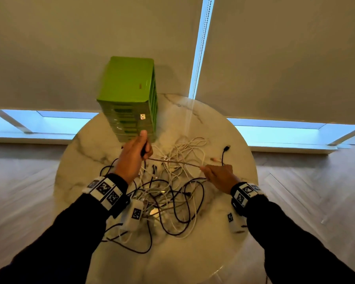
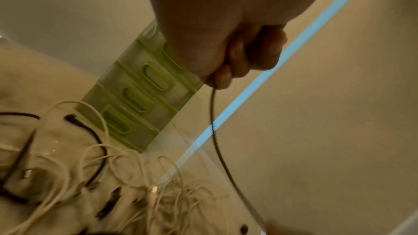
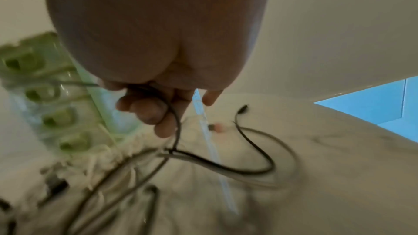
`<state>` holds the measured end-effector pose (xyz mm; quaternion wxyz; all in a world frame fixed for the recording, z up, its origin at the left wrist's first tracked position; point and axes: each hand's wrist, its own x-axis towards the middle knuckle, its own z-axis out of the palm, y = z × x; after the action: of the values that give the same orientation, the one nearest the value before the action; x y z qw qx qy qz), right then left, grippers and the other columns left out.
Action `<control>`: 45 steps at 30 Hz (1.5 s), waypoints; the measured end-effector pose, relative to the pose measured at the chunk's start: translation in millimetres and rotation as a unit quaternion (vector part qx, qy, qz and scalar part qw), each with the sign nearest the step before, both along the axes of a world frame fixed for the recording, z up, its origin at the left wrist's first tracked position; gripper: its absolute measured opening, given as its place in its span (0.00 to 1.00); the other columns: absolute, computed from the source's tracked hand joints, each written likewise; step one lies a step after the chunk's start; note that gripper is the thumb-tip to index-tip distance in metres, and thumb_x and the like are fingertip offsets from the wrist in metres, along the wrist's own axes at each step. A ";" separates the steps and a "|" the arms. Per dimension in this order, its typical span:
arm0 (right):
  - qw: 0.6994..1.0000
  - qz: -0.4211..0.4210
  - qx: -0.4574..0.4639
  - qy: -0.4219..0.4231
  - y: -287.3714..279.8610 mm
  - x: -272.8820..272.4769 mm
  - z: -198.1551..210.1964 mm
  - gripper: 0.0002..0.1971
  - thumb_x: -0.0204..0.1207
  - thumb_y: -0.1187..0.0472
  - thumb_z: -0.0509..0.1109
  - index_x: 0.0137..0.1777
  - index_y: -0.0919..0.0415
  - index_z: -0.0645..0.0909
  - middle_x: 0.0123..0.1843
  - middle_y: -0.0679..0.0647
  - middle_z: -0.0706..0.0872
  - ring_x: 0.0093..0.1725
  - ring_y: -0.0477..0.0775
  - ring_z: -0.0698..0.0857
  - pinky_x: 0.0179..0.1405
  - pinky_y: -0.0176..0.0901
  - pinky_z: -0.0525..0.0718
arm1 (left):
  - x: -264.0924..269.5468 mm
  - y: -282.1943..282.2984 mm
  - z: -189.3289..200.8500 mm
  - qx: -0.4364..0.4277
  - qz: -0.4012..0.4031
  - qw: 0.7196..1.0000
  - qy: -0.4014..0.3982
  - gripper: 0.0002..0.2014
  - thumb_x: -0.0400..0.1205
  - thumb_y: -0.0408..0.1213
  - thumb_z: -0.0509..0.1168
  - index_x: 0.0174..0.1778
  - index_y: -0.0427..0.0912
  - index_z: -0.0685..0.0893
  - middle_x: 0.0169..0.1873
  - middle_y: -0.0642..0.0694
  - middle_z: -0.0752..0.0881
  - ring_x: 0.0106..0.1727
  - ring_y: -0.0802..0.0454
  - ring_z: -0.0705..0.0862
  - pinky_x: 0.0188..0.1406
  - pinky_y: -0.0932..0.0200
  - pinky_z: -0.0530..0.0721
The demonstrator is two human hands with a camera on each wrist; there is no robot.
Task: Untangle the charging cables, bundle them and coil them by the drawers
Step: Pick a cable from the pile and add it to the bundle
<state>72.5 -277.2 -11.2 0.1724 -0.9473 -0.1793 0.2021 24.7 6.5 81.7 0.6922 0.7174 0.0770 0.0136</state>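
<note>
Centre frame, the left hand (image 1: 134,155) grips one end of a taut cable (image 1: 173,162); the right hand (image 1: 219,177) pinches its other end. The cable tangle (image 1: 172,191) lies beneath on the table (image 1: 223,128). Green drawers (image 1: 129,99) stand shut, upper centre, contents hidden

Round marble-look table (image 1: 232,138), white with grey veining, filling centre and lower centre of the head view. At its far edge, upper centre of frame: green drawer unit (image 1: 129,99), upright, several shallow drawers stacked. Across the middle: tangle of cables (image 1: 172,193), white and black strands looped over one another, reaching from just below the drawer unit toward the near edge. Right of the tangle: black cable end (image 1: 225,149) with plug, curved upward. Beside it: small pinkish connector (image 1: 213,159).
</note>
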 end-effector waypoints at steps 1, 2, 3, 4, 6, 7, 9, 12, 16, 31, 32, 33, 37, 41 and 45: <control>0.999 -0.010 0.015 -0.038 6.7 4.5 7.0 0.36 0.80 0.33 0.35 0.49 0.51 0.82 0.41 0.52 0.87 0.49 0.62 0.87 0.58 0.56 0.76 | -8.4 -3.6 -3.0 0.038 -0.030 0.998 0.030 0.26 0.93 0.50 0.47 0.34 0.43 0.77 0.23 0.51 0.77 0.29 0.54 0.75 0.38 0.57 0.72; 0.996 -0.013 0.043 -0.073 15.6 7.6 15.0 0.32 0.85 0.38 0.41 0.51 0.55 0.84 0.41 0.55 0.88 0.47 0.65 0.88 0.54 0.58 0.79 | -17.1 -7.9 -6.3 0.053 -0.059 0.995 0.057 0.27 0.93 0.51 0.46 0.37 0.41 0.80 0.27 0.47 0.83 0.32 0.54 0.78 0.39 0.58 0.75; 0.991 -0.020 0.091 -0.100 25.9 8.4 23.4 0.28 0.88 0.42 0.46 0.50 0.58 0.84 0.39 0.57 0.88 0.43 0.67 0.88 0.50 0.58 0.80 | -22.8 -13.9 -12.6 0.053 -0.081 0.992 0.081 0.28 0.93 0.51 0.45 0.41 0.39 0.84 0.32 0.44 0.88 0.32 0.55 0.79 0.40 0.58 0.76; 0.981 -0.017 0.144 -0.126 37.9 6.5 33.9 0.25 0.89 0.45 0.51 0.48 0.59 0.84 0.37 0.58 0.87 0.41 0.68 0.87 0.47 0.58 0.81 | -27.8 -20.1 -18.1 0.044 -0.089 0.990 0.102 0.29 0.93 0.51 0.45 0.47 0.37 0.87 0.38 0.41 0.92 0.32 0.57 0.81 0.39 0.59 0.77; 0.970 0.019 0.187 -0.153 63.0 -3.9 54.6 0.22 0.89 0.47 0.53 0.46 0.58 0.84 0.36 0.57 0.87 0.38 0.65 0.86 0.45 0.60 0.82 | -30.8 -32.4 -26.7 0.005 -0.078 0.986 0.146 0.29 0.94 0.50 0.44 0.59 0.35 0.87 0.48 0.39 0.93 0.32 0.63 0.83 0.38 0.65 0.80; 0.970 0.052 0.180 -0.157 73.6 -11.5 61.3 0.23 0.89 0.46 0.52 0.46 0.56 0.84 0.36 0.54 0.88 0.38 0.61 0.87 0.46 0.60 0.83 | -31.1 -36.5 -28.0 -0.011 -0.069 0.985 0.156 0.29 0.94 0.49 0.44 0.62 0.36 0.87 0.52 0.40 0.93 0.33 0.65 0.84 0.37 0.67 0.80; 0.974 0.104 0.146 -0.137 88.2 -28.1 67.1 0.27 0.88 0.41 0.44 0.52 0.50 0.85 0.42 0.47 0.90 0.45 0.54 0.88 0.56 0.59 0.80 | -29.0 -41.1 -27.0 -0.051 -0.050 0.987 0.144 0.28 0.94 0.52 0.43 0.64 0.43 0.87 0.57 0.47 0.92 0.44 0.66 0.86 0.38 0.63 0.77; 0.978 0.105 0.157 -0.089 90.5 -45.2 59.1 0.30 0.86 0.35 0.38 0.50 0.46 0.81 0.40 0.42 0.83 0.47 0.53 0.86 0.65 0.60 0.71 | -22.8 -38.9 -22.8 -0.160 -0.006 0.984 0.084 0.26 0.94 0.50 0.43 0.60 0.44 0.86 0.57 0.48 0.92 0.53 0.57 0.87 0.38 0.64 0.77; 0.975 0.054 0.209 -0.048 76.7 -55.3 39.2 0.18 0.89 0.44 0.45 0.39 0.43 0.68 0.31 0.44 0.75 0.35 0.41 0.76 0.57 0.53 0.67 | -21.1 -34.1 -7.1 -0.302 0.036 0.952 0.034 0.23 0.93 0.49 0.47 0.42 0.41 0.78 0.30 0.46 0.83 0.42 0.45 0.87 0.54 0.48 0.78; 0.994 -0.017 0.034 -0.099 69.0 -11.6 38.8 0.18 0.90 0.45 0.49 0.41 0.48 0.72 0.35 0.50 0.82 0.48 0.65 0.87 0.59 0.55 0.72 | -48.9 15.5 20.9 0.130 -0.013 0.990 0.044 0.24 0.93 0.53 0.47 0.41 0.46 0.81 0.30 0.53 0.79 0.31 0.62 0.76 0.40 0.59 0.76; 0.991 -0.017 0.059 -0.122 78.5 -11.1 48.4 0.17 0.90 0.47 0.50 0.41 0.48 0.72 0.34 0.50 0.82 0.45 0.66 0.87 0.57 0.56 0.73 | -51.0 9.0 13.3 0.119 -0.032 0.990 0.075 0.25 0.93 0.52 0.48 0.43 0.44 0.85 0.33 0.51 0.84 0.32 0.62 0.79 0.43 0.58 0.76; 0.987 0.002 0.076 -0.139 87.1 -13.1 57.5 0.17 0.90 0.47 0.50 0.40 0.48 0.72 0.33 0.50 0.82 0.43 0.66 0.86 0.56 0.58 0.74 | -51.8 2.8 4.9 0.087 -0.044 0.989 0.109 0.25 0.94 0.50 0.48 0.46 0.43 0.87 0.36 0.49 0.88 0.32 0.62 0.80 0.43 0.58 0.76; 0.981 0.113 0.058 -0.148 110.5 -31.5 81.7 0.19 0.92 0.48 0.48 0.51 0.50 0.80 0.41 0.51 0.89 0.45 0.58 0.86 0.63 0.56 0.68 | -46.6 -14.6 -15.3 -0.059 -0.019 0.980 0.189 0.26 0.94 0.52 0.47 0.60 0.44 0.89 0.49 0.50 0.92 0.36 0.59 0.77 0.41 0.64 0.74; 0.981 0.126 0.119 -0.088 106.0 -43.7 74.1 0.24 0.88 0.39 0.43 0.48 0.49 0.77 0.41 0.50 0.89 0.44 0.56 0.87 0.59 0.55 0.71 | -31.7 -16.2 -12.7 -0.187 0.038 0.973 0.132 0.24 0.94 0.49 0.48 0.55 0.38 0.85 0.54 0.51 0.93 0.38 0.61 0.81 0.34 0.59 0.65; 0.981 0.097 0.163 -0.033 90.7 -47.1 49.9 0.19 0.91 0.45 0.46 0.42 0.46 0.71 0.33 0.43 0.79 0.37 0.41 0.78 0.64 0.58 0.69 | -20.6 -20.9 2.1 -0.252 0.070 0.961 0.088 0.20 0.94 0.48 0.48 0.39 0.46 0.75 0.33 0.53 0.87 0.39 0.56 0.86 0.32 0.58 0.66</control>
<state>25.5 -186.5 38.7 0.2983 -0.8907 -0.3062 0.1544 4.1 -14.4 83.7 0.8383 0.5112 0.1884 -0.0214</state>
